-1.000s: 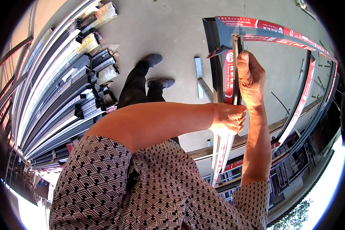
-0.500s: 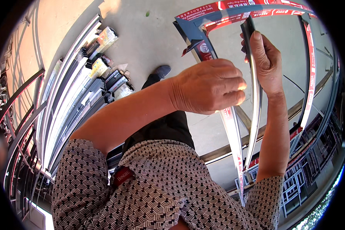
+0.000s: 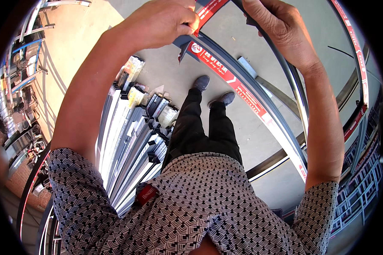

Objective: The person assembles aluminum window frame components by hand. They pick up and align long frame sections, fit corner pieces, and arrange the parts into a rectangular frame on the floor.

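Observation:
A grey metal window frame (image 3: 259,95) with red-and-white protective film spans the right half of the view. My left hand (image 3: 164,23) is at the top, closed, its fingertips against the red film at the frame's corner; what they pinch, if anything, is hidden. Further right, my right hand (image 3: 281,32) grips a long, slim dark metal strip (image 3: 300,95) with a shiny edge, thumb on top. The strip runs down beside my right forearm, inside the frame opening. A loose film flap (image 3: 183,52) hangs off the corner below my left hand.
Stacked metal profiles (image 3: 130,131) with wrapped ends lie on the floor to my left. Curved-looking bars and a cluttered rack (image 3: 19,136) stand at the far left. A dark beam (image 3: 270,165) passes under the frame. More frames (image 3: 357,187) fill the lower right.
Both hands have moved up and away from my body, the left to the frame's corner. The strip goes along with my right hand. My view has shifted, and both shoes now show.

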`<state>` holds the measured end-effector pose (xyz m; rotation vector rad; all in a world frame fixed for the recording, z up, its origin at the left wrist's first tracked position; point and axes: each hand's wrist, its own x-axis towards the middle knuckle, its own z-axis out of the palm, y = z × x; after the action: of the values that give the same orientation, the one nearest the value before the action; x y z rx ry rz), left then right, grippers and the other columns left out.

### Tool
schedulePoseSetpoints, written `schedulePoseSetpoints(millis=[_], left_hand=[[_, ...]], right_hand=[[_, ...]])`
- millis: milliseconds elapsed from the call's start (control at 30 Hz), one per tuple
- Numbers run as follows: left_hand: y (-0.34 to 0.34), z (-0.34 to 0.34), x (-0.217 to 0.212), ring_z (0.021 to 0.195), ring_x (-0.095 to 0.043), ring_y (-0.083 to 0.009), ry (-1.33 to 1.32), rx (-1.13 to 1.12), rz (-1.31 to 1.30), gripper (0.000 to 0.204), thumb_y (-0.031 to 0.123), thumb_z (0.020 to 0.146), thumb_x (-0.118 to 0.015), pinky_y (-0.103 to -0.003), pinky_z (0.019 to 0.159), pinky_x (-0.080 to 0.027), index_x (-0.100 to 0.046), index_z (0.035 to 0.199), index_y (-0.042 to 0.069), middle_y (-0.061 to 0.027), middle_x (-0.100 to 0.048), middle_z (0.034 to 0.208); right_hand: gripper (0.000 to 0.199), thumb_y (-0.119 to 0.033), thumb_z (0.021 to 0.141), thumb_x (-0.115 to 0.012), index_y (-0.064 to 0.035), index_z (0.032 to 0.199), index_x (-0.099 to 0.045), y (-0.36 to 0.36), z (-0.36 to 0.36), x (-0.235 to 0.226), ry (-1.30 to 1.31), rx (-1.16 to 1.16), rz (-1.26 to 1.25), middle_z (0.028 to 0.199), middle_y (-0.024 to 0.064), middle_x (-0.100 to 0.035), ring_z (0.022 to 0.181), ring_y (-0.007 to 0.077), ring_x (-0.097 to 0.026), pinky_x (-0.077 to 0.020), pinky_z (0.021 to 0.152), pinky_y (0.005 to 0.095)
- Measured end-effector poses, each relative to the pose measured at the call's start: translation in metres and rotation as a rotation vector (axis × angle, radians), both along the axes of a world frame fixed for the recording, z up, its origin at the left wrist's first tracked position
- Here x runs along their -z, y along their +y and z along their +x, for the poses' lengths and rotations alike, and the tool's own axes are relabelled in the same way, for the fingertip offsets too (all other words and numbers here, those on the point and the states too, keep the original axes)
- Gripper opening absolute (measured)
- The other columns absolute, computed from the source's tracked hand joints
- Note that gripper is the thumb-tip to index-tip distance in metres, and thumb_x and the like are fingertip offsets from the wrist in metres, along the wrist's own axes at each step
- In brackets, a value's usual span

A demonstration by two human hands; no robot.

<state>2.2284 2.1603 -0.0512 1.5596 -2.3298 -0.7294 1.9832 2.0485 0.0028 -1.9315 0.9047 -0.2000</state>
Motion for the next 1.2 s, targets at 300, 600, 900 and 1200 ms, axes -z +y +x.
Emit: schedulePoseSetpoints(millis=[300,600,900,1200], left_hand=[[-0.009,-0.013,0.008,0.105,-0.065,-0.0418,0.003,-0.150,-0.105,0.015,0.005,0.088,-0.064,-0.048,0.091,-0.054,-0.067,0.103,0.004,-0.0201,-0.066,0.105],[-0.022,-0.012,0.041,0.074,-0.064,-0.0187,0.497,-0.686,0.174,0.013,0.011,0.103,-0.068,-0.035,0.067,-0.052,-0.067,0.098,-0.001,-0.0098,-0.066,0.083],[-0.029,-0.003,0.055,0.071,-0.061,-0.0155,0.486,-0.653,0.068,0.018,0.015,0.105,-0.065,-0.035,0.065,-0.051,-0.070,0.101,-0.002,-0.0075,-0.064,0.076],[-0.075,0.011,0.066,0.077,-0.070,-0.0346,0.409,-0.410,-0.181,0.019,0.015,0.098,-0.069,-0.043,0.076,-0.057,-0.073,0.097,-0.004,-0.0182,-0.071,0.079]], right_hand=[[0.057,-0.053,0.108,-0.063,0.0027,0.101,-0.075,-0.004,0.001,-0.002,0.130,0.036,0.106,0.077,0.0068,-0.064,0.077,0.0141,-0.058,-0.0503,0.070,0.0349],[0.075,-0.073,0.100,-0.059,-0.0010,0.114,-0.079,0.008,-0.006,0.040,-0.009,-0.102,-0.100,0.087,0.0090,-0.072,0.080,0.0170,-0.067,-0.0539,0.072,0.0321],[0.072,-0.065,0.104,-0.061,0.0030,0.119,-0.076,0.025,0.005,0.044,0.017,-0.115,0.027,0.088,0.0161,-0.077,0.079,0.0208,-0.075,-0.0587,0.075,0.0337],[0.073,-0.066,0.103,-0.061,0.0037,0.116,-0.076,0.030,0.008,0.040,0.025,-0.087,0.058,0.086,0.0151,-0.075,0.077,0.0187,-0.073,-0.0570,0.073,0.0318]])
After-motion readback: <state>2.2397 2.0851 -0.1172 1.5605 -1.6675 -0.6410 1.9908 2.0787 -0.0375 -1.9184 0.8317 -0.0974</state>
